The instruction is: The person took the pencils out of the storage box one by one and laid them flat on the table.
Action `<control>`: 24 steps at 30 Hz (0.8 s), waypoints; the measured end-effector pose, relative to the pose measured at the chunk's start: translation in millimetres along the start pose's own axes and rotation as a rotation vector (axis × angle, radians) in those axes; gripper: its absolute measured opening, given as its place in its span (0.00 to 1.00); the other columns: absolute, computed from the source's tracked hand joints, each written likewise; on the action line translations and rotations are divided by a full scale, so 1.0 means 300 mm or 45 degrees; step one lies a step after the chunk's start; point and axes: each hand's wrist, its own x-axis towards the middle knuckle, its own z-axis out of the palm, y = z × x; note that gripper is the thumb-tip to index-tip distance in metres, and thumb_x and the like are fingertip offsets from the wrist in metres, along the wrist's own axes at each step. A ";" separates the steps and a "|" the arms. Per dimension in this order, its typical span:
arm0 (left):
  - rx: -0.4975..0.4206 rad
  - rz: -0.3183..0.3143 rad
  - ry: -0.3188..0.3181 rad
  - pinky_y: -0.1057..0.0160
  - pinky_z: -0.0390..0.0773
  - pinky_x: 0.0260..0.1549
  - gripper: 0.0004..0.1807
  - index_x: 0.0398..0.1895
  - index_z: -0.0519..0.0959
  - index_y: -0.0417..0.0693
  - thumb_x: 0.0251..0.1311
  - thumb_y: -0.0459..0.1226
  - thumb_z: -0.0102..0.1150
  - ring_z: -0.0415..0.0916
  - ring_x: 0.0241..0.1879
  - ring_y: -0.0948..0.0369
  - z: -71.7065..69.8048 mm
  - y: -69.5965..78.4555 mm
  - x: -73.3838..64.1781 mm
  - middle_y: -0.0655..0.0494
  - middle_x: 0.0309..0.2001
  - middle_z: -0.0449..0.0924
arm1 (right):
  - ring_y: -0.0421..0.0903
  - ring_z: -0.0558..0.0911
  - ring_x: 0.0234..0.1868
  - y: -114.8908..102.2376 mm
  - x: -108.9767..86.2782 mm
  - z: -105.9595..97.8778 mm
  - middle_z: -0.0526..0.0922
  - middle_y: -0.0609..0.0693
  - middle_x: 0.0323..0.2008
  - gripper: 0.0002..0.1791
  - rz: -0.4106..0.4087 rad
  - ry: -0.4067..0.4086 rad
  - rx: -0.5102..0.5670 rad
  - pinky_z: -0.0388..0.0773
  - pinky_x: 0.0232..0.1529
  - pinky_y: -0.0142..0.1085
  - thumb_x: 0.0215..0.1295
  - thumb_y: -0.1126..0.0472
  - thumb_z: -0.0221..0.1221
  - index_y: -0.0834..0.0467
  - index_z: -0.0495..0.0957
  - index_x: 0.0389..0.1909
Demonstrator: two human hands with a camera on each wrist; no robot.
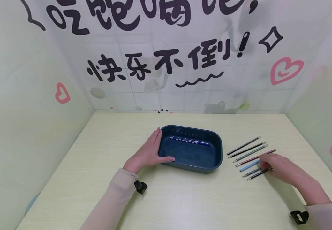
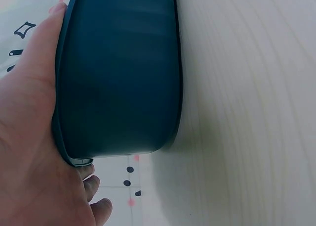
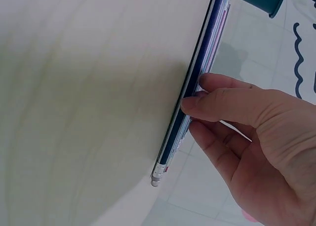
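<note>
My left hand [image 1: 147, 152] holds the near left corner of a dark blue rectangular tray [image 1: 193, 166], thumb over the front rim and fingers along the left outer wall. Inside the tray lies one blue pencil with white dots [image 1: 189, 141]. To the tray's right, my right hand [image 1: 282, 167] pinches a dark pencil [image 3: 174, 129] between thumb and fingers, near its eraser end. It is the nearest of a row of pencils; a grey pencil [image 1: 251, 172] and a light blue pencil [image 1: 249, 165] lie just beyond, partly hidden by the hand.
A dark red pencil [image 1: 252, 158], a grey-green pencil [image 1: 249, 154] and dark pencils [image 1: 243, 145] lie slanted beside the tray. The pale wooden table [image 1: 183, 201] ends at a printed cloth backdrop [image 1: 143, 99], with side walls at left and right.
</note>
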 end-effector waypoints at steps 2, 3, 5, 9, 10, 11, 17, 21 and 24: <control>0.000 -0.001 0.000 0.49 0.49 0.79 0.68 0.80 0.36 0.41 0.52 0.68 0.63 0.32 0.82 0.51 -0.001 0.001 -0.001 0.47 0.82 0.29 | 0.32 0.63 0.27 0.000 0.002 -0.004 0.69 0.36 0.23 0.22 0.005 -0.005 0.005 0.67 0.26 0.31 0.44 0.81 0.62 0.48 0.71 0.22; -0.001 -0.003 -0.001 0.49 0.49 0.79 0.68 0.80 0.36 0.41 0.52 0.68 0.63 0.32 0.82 0.51 -0.001 0.002 -0.001 0.47 0.82 0.29 | 0.32 0.63 0.27 0.000 0.003 -0.006 0.70 0.37 0.23 0.22 0.007 -0.007 0.006 0.67 0.26 0.31 0.44 0.81 0.63 0.49 0.72 0.23; -0.001 -0.004 -0.003 0.49 0.49 0.79 0.68 0.80 0.35 0.41 0.52 0.68 0.63 0.32 0.82 0.51 -0.001 0.002 -0.002 0.47 0.82 0.28 | 0.32 0.63 0.27 -0.001 0.006 -0.011 0.70 0.37 0.23 0.21 0.009 -0.007 0.007 0.67 0.26 0.31 0.45 0.80 0.64 0.49 0.72 0.23; 0.000 -0.011 -0.008 0.49 0.48 0.79 0.68 0.80 0.35 0.41 0.52 0.68 0.63 0.31 0.82 0.51 -0.002 0.002 -0.003 0.48 0.82 0.28 | 0.32 0.65 0.27 -0.005 0.014 -0.022 0.72 0.37 0.24 0.19 0.000 0.001 0.010 0.69 0.26 0.31 0.46 0.78 0.65 0.50 0.73 0.23; 0.002 -0.013 -0.008 0.49 0.48 0.79 0.68 0.80 0.35 0.42 0.52 0.68 0.63 0.31 0.82 0.51 -0.002 0.002 -0.003 0.48 0.82 0.28 | 0.32 0.66 0.27 -0.008 0.016 -0.025 0.73 0.37 0.24 0.19 -0.001 0.001 0.013 0.70 0.26 0.31 0.46 0.78 0.65 0.50 0.73 0.23; 0.003 -0.016 -0.009 0.50 0.48 0.79 0.68 0.80 0.34 0.42 0.52 0.68 0.63 0.31 0.82 0.51 -0.003 0.003 -0.003 0.48 0.82 0.27 | 0.32 0.67 0.27 -0.009 0.018 -0.028 0.73 0.37 0.24 0.19 -0.003 0.000 0.016 0.71 0.26 0.31 0.46 0.78 0.65 0.50 0.74 0.24; 0.011 -0.026 -0.011 0.50 0.48 0.79 0.69 0.80 0.34 0.42 0.52 0.69 0.63 0.32 0.82 0.51 -0.003 0.005 -0.002 0.49 0.82 0.28 | 0.35 0.72 0.29 -0.016 0.030 -0.040 0.77 0.39 0.27 0.17 0.009 0.004 0.038 0.75 0.29 0.33 0.46 0.78 0.66 0.52 0.76 0.26; 0.005 -0.031 -0.010 0.50 0.49 0.79 0.69 0.80 0.35 0.42 0.51 0.69 0.63 0.32 0.82 0.51 -0.003 0.007 -0.002 0.49 0.82 0.28 | 0.36 0.74 0.30 -0.019 0.043 -0.043 0.78 0.40 0.27 0.17 0.001 0.026 0.026 0.77 0.30 0.34 0.45 0.76 0.69 0.53 0.77 0.27; 0.003 -0.034 -0.008 0.50 0.49 0.79 0.69 0.80 0.35 0.42 0.51 0.69 0.63 0.33 0.82 0.51 -0.003 0.007 -0.002 0.48 0.82 0.29 | 0.36 0.74 0.30 -0.028 0.054 -0.052 0.77 0.40 0.27 0.16 -0.006 0.034 0.030 0.77 0.30 0.33 0.45 0.75 0.71 0.53 0.77 0.28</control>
